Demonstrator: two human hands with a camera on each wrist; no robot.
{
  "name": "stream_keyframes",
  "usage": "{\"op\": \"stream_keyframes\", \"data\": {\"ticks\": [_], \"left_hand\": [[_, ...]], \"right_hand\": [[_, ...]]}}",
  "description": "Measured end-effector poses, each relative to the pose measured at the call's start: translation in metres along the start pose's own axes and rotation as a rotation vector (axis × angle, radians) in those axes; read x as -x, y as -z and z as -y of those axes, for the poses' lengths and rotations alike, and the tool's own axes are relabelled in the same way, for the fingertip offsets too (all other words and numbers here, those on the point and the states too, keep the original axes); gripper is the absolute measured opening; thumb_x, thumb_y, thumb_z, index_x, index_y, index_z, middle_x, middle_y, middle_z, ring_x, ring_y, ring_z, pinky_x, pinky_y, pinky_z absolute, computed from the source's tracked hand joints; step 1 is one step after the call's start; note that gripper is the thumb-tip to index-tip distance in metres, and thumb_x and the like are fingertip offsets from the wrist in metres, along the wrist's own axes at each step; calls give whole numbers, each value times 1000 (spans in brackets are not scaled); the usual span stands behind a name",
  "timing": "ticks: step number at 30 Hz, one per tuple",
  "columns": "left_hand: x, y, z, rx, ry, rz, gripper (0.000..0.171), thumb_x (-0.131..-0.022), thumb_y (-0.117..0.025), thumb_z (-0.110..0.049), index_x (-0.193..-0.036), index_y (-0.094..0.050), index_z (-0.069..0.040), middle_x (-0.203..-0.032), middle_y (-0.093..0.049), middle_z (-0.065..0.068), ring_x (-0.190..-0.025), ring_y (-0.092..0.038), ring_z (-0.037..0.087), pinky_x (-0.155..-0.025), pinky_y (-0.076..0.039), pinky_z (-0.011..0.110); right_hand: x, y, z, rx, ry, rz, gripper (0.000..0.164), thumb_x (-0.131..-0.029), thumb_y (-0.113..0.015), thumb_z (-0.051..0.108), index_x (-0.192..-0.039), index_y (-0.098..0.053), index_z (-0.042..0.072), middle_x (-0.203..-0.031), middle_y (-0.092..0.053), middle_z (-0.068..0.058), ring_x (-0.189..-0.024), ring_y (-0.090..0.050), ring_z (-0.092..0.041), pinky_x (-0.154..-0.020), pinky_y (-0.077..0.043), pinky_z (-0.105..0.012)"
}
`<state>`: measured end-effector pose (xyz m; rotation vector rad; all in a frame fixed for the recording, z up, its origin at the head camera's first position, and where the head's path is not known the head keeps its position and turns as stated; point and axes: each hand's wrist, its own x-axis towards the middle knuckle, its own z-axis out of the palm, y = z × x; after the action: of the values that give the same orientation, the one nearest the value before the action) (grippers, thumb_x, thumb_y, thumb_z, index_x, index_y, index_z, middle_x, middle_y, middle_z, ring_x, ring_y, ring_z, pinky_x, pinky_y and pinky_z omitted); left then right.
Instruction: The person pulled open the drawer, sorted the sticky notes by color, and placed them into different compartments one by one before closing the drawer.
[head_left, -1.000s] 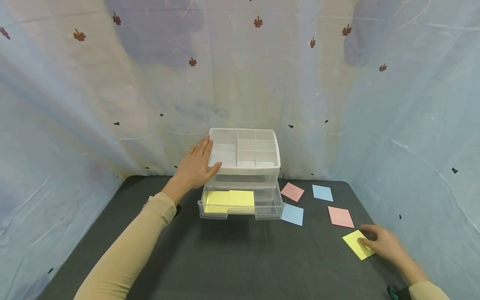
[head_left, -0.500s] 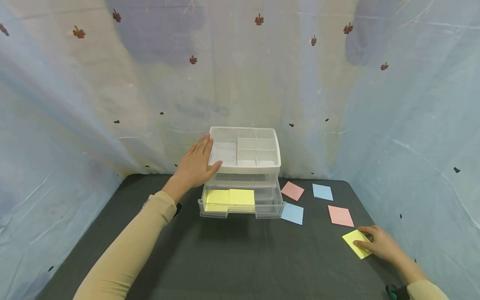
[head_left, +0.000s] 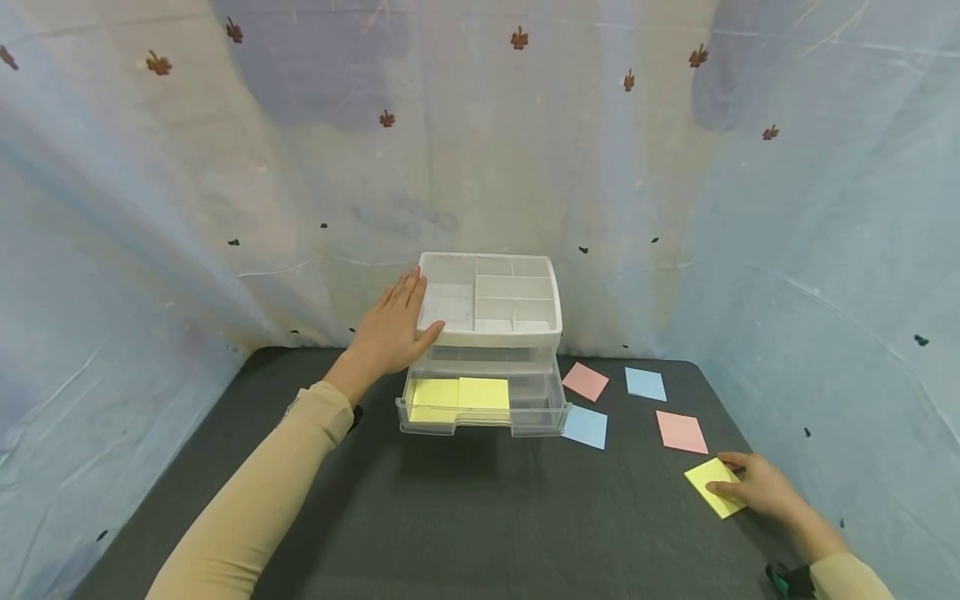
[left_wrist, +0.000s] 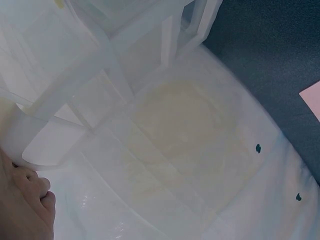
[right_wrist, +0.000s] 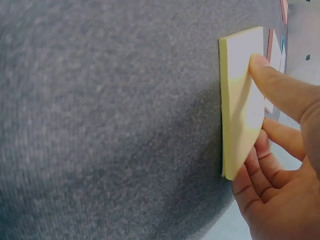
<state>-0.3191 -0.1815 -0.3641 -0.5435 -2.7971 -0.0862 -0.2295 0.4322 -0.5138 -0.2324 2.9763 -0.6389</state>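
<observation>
My left hand (head_left: pixel 386 329) rests with straight fingers against the left side of a white plastic drawer organizer (head_left: pixel 489 340). In the left wrist view, its curled-looking fingertips show at the organizer's rim. A clear drawer (head_left: pixel 538 423) is pulled out at the front; inside, two yellow sticky note pads (head_left: pixel 483 393) lie side by side on its left part. At the right, my right hand (head_left: pixel 767 490) pinches another yellow sticky note pad (right_wrist: pixel 240 105), thumb on top and fingers along its edge. That pad lies on or close over the dark table.
Two pink pads, one nearer the organizer (head_left: pixel 586 382), the other a pink pad (head_left: pixel 682 432) by my right hand, lie on the dark table (head_left: pixel 487 525). A blue pad (head_left: pixel 645 384) sits farther back; another blue pad (head_left: pixel 585 427) is beside the drawer. A patterned curtain (head_left: pixel 487 167) surrounds the table.
My right thumb has slid slightly left over the yellow pad and the fingers have settled at its edge. The left hand and organizer stay in place.
</observation>
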Motion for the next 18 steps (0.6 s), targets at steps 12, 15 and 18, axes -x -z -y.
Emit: {"op": "stream_keyframes", "data": {"ticks": [12,15,18], "left_hand": [[2,1,-1,-9,-5,-6,87,-109,-33,-58,-166,-5,1,-174,5,17,-161,-4,34,-131,-8,46],[2,1,-1,-11,-6,-6,87,-109,-33,-58,-166,-6,1,-174,5,17,-161,-4,33,-131,-9,46],[2,2,-1,-6,-4,-2,87,-109,-32,-59,-166,-4,1,-174,6,17,-161,-3,33,-131,-8,46]], "right_hand": [[2,-1,1,-73,-26,-104,67,-80,-91,18,-124,-57,-20,-109,-65,-30,-99,-64,-47,-81,-56,-57],[5,-1,3,-84,-15,-145,57,-86,-86,14,-124,-58,-18,-111,-65,-33,-101,-65,-50,-78,-58,-55],[9,0,7,-106,-7,-185,44,-93,-77,10,-125,-60,-16,-111,-67,-32,-99,-68,-47,-71,-59,-42]]}}
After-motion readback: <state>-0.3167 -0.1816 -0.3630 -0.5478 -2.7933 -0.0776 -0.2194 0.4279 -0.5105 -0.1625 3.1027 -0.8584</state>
